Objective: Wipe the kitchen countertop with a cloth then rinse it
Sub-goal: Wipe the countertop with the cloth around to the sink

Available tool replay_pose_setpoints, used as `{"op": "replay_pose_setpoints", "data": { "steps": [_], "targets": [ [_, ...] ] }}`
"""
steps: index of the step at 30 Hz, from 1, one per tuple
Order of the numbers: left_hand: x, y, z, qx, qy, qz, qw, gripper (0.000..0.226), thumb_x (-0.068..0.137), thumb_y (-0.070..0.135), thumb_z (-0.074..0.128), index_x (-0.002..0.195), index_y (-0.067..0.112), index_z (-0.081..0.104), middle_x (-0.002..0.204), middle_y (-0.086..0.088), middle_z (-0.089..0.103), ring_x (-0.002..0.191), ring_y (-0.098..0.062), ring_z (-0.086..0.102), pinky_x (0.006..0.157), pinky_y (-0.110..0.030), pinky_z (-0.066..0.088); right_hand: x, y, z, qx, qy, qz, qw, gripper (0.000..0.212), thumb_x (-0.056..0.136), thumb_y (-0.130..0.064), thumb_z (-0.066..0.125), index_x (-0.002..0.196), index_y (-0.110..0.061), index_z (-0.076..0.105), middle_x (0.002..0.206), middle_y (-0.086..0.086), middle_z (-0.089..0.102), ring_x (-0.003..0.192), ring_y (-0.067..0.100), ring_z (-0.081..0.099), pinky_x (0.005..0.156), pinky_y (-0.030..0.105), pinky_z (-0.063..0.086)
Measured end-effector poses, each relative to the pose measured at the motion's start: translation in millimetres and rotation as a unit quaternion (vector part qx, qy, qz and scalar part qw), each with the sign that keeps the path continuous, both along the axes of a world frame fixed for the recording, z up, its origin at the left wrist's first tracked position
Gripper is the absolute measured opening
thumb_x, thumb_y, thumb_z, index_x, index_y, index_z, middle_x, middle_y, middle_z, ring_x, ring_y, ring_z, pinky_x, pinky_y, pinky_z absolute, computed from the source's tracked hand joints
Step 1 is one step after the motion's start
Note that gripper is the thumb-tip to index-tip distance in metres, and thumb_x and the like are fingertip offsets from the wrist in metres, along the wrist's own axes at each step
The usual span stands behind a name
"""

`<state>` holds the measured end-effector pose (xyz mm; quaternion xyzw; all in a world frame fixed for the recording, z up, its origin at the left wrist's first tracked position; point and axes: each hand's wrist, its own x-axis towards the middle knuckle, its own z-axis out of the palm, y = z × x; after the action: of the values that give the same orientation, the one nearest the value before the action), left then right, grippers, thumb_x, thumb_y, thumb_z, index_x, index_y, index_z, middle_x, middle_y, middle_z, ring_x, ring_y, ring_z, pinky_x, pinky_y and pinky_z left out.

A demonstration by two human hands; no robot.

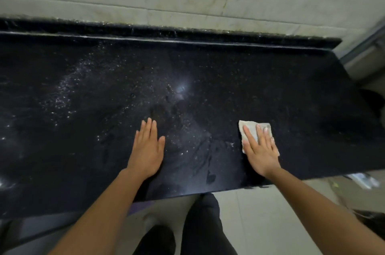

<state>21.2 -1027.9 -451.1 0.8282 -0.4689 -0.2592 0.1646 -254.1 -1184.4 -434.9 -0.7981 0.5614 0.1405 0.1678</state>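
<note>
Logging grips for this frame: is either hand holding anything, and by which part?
Nothing is gripped. The right hand presses flat on the cloth, fingers straight across its middle; the left hand lies flat on the bare countertop.

Left hand (148, 150): flat, palm down, fingers straight and held together, pointing to 12 o'clock, thumb slightly apart toward 1 o'clock. The bare left forearm (100, 209) enters from 7 o'clock. Right hand (260, 150), at 3 o'clock of the left and well apart from it: flat, palm down, fingers straight and spread, pointing to 11 o'clock. The right forearm (316, 200) enters from 5 o'clock.
</note>
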Motion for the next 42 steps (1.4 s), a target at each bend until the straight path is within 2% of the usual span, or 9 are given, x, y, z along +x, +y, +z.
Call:
{"op": "replay_pose_setpoints", "data": {
  "steps": [4,10,15,17,20,22,28,34,42],
  "targets": [
    [3.2,40.5,0.9,0.012,-0.068,0.037,0.997,0.061,0.102,0.035,0.019,0.15,0.004,-0.002,0.159,-0.008,-0.01,0.145,-0.019,-0.014,0.117,-0.035,-0.008,35.7,59.7,-7.2,-0.001,-0.006,-0.018,1.0,0.052,0.101,-0.049,0.008,0.146,-0.045,-0.016,0.159,0.004,-0.019,0.144,0.024,-0.023,0.115,0.04,-0.016],
    [4.1,77.7,-0.5,0.027,-0.113,0.082,0.99,0.068,0.1,0.041,0.022,0.149,0.001,-0.003,0.158,-0.012,-0.009,0.145,-0.022,-0.013,0.117,-0.036,-0.008,75.4,135.6,-7.2,0.021,-0.023,0.15,0.988,0.058,0.083,-0.056,-0.019,0.139,-0.046,-0.029,0.152,0.0,-0.033,0.135,0.021,-0.038,0.111,0.036,-0.025],
    [-4.8,98.9,-8.5,0.041,-0.128,0.118,0.984,0.079,0.098,0.053,0.022,0.147,-0.006,0.006,0.156,-0.022,0.001,0.146,-0.031,-0.002,0.118,-0.043,0.001,53.2,117.5,-11.9,0.01,-0.052,0.368,0.928,0.048,0.102,-0.051,0.008,0.145,-0.051,-0.012,0.156,-0.005,-0.02,0.143,0.022,-0.024,0.114,0.035,-0.018],
    [-8.2,106.7,-13.9,0.052,-0.128,0.125,0.982,0.088,0.092,0.061,0.015,0.147,-0.007,0.009,0.156,-0.024,0.004,0.145,-0.033,0.002,0.116,-0.043,0.002,40.0,89.2,-8.5,0.025,-0.037,0.423,0.905,0.047,0.099,-0.056,0.002,0.142,-0.054,-0.016,0.156,-0.008,-0.022,0.142,0.019,-0.028,0.114,0.035,-0.019],
    [-8.8,108.9,-14.7,0.085,-0.105,0.127,0.983,0.088,0.092,0.065,0.012,0.148,-0.001,-0.003,0.156,-0.02,-0.01,0.145,-0.029,-0.013,0.117,-0.042,-0.005,26.5,47.8,-11.8,-0.026,0.014,0.299,0.954,0.053,0.087,-0.062,-0.018,0.139,-0.051,-0.023,0.153,-0.004,-0.026,0.144,0.024,-0.025,0.115,0.04,-0.018],
    [-7.3,106.7,-12.4,0.099,-0.095,0.13,0.982,0.087,0.087,0.061,0.012,0.147,0.003,-0.011,0.156,-0.016,-0.018,0.143,-0.026,-0.02,0.116,-0.04,-0.01,24.7,24.4,-13.8,-0.034,0.026,0.145,0.988,0.054,0.09,-0.059,-0.009,0.141,-0.048,-0.022,0.157,0.0,-0.022,0.146,0.025,-0.02,0.116,0.042,-0.014],
    [-6.7,104.6,-6.7,0.112,-0.079,0.135,0.981,0.088,0.084,0.062,0.009,0.147,0.005,-0.015,0.155,-0.014,-0.023,0.142,-0.024,-0.024,0.115,-0.038,-0.013,68.7,7.0,-7.8,-0.009,-0.001,-0.083,0.996,0.054,0.101,-0.049,0.008,0.15,-0.039,-0.011,0.16,0.01,-0.015,0.146,0.03,-0.017,0.116,0.047,-0.012],
    [-5.4,104.5,-3.9,0.117,-0.066,0.127,0.983,0.088,0.085,0.062,0.01,0.147,0.005,-0.016,0.154,-0.014,-0.025,0.141,-0.024,-0.026,0.114,-0.038,-0.015,120.4,114.8,-7.9,0.003,-0.024,0.146,0.989,0.061,0.085,-0.059,-0.019,0.143,-0.042,-0.024,0.157,0.007,-0.022,0.144,0.029,-0.024,0.114,0.044,-0.016],
    [2.5,104.5,1.4,0.173,-0.033,0.09,0.98,0.086,0.094,0.061,0.018,0.144,0.007,-0.026,0.15,-0.012,-0.036,0.138,-0.024,-0.033,0.113,-0.038,-0.017,92.5,102.2,-7.6,-0.005,-0.052,0.393,0.918,0.047,0.099,-0.05,0.001,0.144,-0.051,-0.011,0.158,-0.005,-0.018,0.144,0.02,-0.023,0.116,0.037,-0.016]
  ]
}}
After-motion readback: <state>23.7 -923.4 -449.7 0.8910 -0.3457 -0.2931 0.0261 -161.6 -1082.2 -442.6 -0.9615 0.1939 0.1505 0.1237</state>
